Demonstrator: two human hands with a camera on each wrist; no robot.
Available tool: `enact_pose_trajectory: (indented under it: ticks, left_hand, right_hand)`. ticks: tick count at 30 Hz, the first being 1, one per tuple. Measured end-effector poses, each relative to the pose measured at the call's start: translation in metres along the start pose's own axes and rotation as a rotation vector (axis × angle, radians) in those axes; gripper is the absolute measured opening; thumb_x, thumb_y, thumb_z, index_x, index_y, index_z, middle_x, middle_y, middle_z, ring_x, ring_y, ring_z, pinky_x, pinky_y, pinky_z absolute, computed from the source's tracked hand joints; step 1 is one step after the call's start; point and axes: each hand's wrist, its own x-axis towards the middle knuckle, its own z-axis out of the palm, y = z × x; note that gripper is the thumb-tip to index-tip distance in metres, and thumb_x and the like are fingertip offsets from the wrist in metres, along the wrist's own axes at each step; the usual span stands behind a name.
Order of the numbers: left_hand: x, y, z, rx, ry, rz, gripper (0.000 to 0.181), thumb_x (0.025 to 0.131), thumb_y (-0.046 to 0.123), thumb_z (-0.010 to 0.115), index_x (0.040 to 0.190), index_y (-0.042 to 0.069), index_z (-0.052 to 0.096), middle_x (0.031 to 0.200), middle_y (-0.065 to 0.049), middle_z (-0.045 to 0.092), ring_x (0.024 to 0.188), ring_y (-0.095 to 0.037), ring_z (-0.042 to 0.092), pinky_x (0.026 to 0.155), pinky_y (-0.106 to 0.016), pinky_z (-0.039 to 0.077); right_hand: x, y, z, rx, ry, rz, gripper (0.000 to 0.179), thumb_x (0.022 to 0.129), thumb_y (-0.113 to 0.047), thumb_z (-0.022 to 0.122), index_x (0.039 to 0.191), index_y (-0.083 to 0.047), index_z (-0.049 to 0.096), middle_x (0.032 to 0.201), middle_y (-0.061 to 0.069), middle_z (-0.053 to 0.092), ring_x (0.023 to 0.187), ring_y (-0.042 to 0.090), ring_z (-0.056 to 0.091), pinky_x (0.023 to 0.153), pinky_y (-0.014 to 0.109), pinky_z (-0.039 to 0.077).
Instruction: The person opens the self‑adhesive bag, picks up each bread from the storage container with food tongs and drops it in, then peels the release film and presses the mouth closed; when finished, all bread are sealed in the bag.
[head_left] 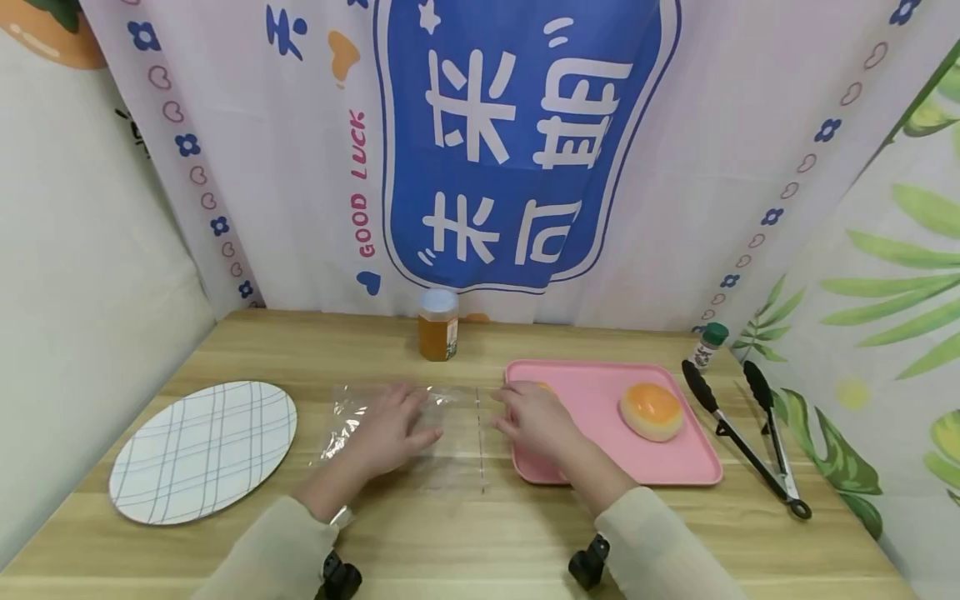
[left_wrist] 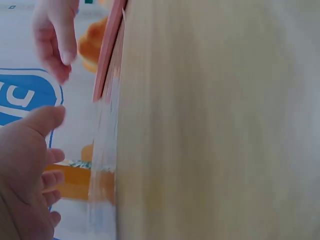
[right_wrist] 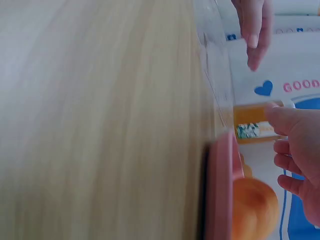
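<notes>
A clear plastic bag (head_left: 450, 454) lies flat on the wooden table between my hands. My left hand (head_left: 386, 429) is over the bag, fingers loosely extended and nothing gripped; in the left wrist view the hand (left_wrist: 25, 160) appears raised above the plastic. Over the left edge of a pink tray (head_left: 592, 458) is my right hand (head_left: 538, 417), its relaxed fingers pointing toward the bag's right edge and holding nothing. One round bun (head_left: 651, 412) sits on the tray's right side. Another orange-topped piece is mostly hidden behind my right hand.
At the left is an oval plate (head_left: 206, 450) with a blue grid. An amber jar (head_left: 438, 329) stands behind the bag. Spread tongs (head_left: 757, 454) lie right of the tray, near a green-capped shaker bottle (head_left: 707, 346). A printed cloth (head_left: 315, 208) hangs behind the table.
</notes>
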Motion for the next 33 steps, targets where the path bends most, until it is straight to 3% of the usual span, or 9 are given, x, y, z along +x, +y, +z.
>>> enact_pose_trajectory:
  ticks: [5,9,15,20,26,33]
  left_hand:
    - [-0.001,0.002,0.008,-0.046,0.034,0.08,0.053,0.089,0.033,0.07,0.131,0.004,0.059,0.143,-0.022,0.05,0.136,-0.043,0.042,0.115,-0.062,0.029]
    - [-0.001,0.0,0.013,-0.099,0.047,0.105,0.045,0.087,0.028,0.073,0.124,0.004,0.064,0.14,-0.019,0.055,0.134,-0.04,0.046,0.114,-0.058,0.033]
    - [-0.002,-0.004,0.022,-0.186,0.061,0.081,0.038,0.087,0.02,0.072,0.119,0.0,0.066,0.138,-0.019,0.057,0.131,-0.04,0.049,0.114,-0.055,0.035]
    - [-0.002,-0.006,0.025,-0.197,0.095,0.053,0.035,0.086,0.018,0.072,0.115,-0.001,0.068,0.133,-0.02,0.06,0.127,-0.041,0.052,0.111,-0.054,0.038]
    - [-0.002,-0.01,0.029,-0.163,0.06,0.0,0.035,0.087,0.021,0.073,0.114,0.0,0.069,0.133,-0.02,0.061,0.129,-0.04,0.052,0.11,-0.053,0.04]
    - [-0.002,-0.014,0.032,-0.164,0.092,0.018,0.029,0.086,0.022,0.074,0.108,0.004,0.073,0.13,-0.018,0.063,0.126,-0.038,0.055,0.108,-0.053,0.042]
  right_hand:
    - [0.006,-0.014,0.004,0.035,-0.077,-0.05,0.031,0.094,-0.027,0.066,0.12,-0.01,0.067,0.124,0.007,0.068,0.12,0.026,0.06,0.107,0.043,0.046]
    - [0.01,-0.019,0.01,0.019,-0.117,-0.068,0.025,0.094,-0.025,0.065,0.115,-0.013,0.07,0.118,0.003,0.071,0.116,0.022,0.063,0.102,0.039,0.05]
    - [0.015,-0.024,0.02,0.007,-0.147,-0.087,0.021,0.093,-0.023,0.067,0.109,-0.012,0.073,0.109,0.001,0.073,0.107,0.018,0.065,0.095,0.034,0.053]
    - [0.017,-0.025,0.025,-0.025,-0.187,-0.077,0.011,0.093,-0.022,0.065,0.095,-0.016,0.075,0.098,-0.003,0.073,0.093,0.014,0.065,0.085,0.031,0.054]
    - [0.018,-0.026,0.027,-0.034,-0.216,-0.044,0.012,0.093,-0.023,0.065,0.095,-0.017,0.075,0.099,-0.003,0.072,0.094,0.014,0.065,0.086,0.031,0.054]
    - [0.019,-0.027,0.027,-0.025,-0.223,-0.033,0.012,0.093,-0.023,0.065,0.094,-0.017,0.075,0.1,-0.002,0.072,0.096,0.014,0.065,0.087,0.032,0.054]
